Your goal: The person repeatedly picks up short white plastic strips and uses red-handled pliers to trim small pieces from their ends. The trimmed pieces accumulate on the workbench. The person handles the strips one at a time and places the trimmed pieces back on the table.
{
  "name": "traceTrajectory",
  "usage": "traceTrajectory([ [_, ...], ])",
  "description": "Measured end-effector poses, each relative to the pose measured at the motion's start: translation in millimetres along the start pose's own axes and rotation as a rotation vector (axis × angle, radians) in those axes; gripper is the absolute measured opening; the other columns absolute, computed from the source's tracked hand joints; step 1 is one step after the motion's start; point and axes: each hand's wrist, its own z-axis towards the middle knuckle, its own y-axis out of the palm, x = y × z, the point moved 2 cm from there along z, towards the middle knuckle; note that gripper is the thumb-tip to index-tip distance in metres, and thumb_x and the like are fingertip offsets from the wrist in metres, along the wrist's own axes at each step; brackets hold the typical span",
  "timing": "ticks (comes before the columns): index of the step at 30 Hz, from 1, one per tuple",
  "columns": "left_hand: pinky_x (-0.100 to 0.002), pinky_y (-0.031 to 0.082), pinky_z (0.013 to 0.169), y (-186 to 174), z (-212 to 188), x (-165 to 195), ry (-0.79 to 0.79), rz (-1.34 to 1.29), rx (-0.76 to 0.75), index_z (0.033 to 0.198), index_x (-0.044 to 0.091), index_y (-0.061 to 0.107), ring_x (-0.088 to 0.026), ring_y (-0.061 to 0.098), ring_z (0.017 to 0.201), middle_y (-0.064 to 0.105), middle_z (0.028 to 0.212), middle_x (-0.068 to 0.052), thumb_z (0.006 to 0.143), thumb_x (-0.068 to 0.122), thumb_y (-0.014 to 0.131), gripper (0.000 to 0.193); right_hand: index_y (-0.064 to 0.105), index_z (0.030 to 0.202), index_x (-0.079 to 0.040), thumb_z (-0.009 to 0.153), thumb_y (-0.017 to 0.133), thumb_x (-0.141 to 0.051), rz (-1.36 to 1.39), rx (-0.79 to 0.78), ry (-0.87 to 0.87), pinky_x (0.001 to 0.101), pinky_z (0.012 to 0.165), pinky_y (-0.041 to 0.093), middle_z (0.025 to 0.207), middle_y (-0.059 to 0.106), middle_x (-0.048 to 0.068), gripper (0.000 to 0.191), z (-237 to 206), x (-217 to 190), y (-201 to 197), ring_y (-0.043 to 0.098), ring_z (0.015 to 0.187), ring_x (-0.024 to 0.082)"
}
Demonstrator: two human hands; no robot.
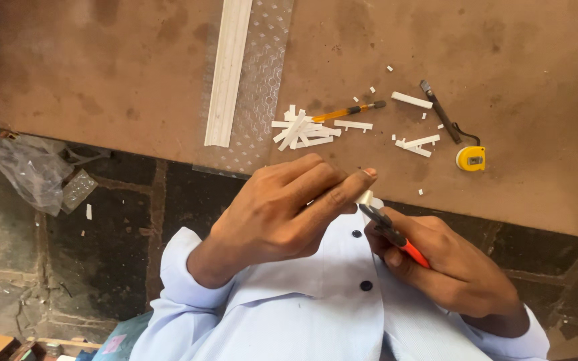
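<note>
The left hand (279,210) is pinching a small white strip piece (365,198) between closed thumb and fingertips, just in front of the brown board's (135,67) near edge, while the right hand (453,264) is gripping red-handled pliers (393,234) whose tip is meeting that short, pale, flat-looking piece. Farther back on the board, a pile of white cut strips (302,130) is lying beside a yellow-handled knife (346,111), with a yellow tape measure (470,158) off to one side.
</note>
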Motion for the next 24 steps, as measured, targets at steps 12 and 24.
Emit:
traceTrajectory([
  [12, -0.032, 0.054, 0.067, 5, 6, 4, 0.078, 0.065, 0.259, 0.124, -0.005, 0.066, -0.02, 0.069, 0.079, 0.07, 0.102, -0.011, 0.09, -0.007, 0.082, 0.038, 0.055, 0.102, 0.0, 0.103, 0.052, -0.031, 0.291, 0.004, -0.114, 0.0321, 0.06, 0.041, 0.074, 0.05, 0.006, 0.031, -5, 15, 10, 0.047, 0.066, 0.017],
  [24, -0.03, 0.051, 0.067, 10, -4, 3, 0.002, 0.029, 0.181, 0.133, -0.003, 0.064, -0.016, 0.063, 0.076, 0.07, 0.101, -0.007, 0.092, 0.001, 0.083, 0.046, 0.054, 0.108, -0.002, 0.095, 0.053, -0.009, 0.054, 0.107, -0.078, 0.0315, 0.063, 0.047, 0.075, 0.055, 0.006, 0.015, 1, 6, 15, 0.054, 0.065, 0.018],
])
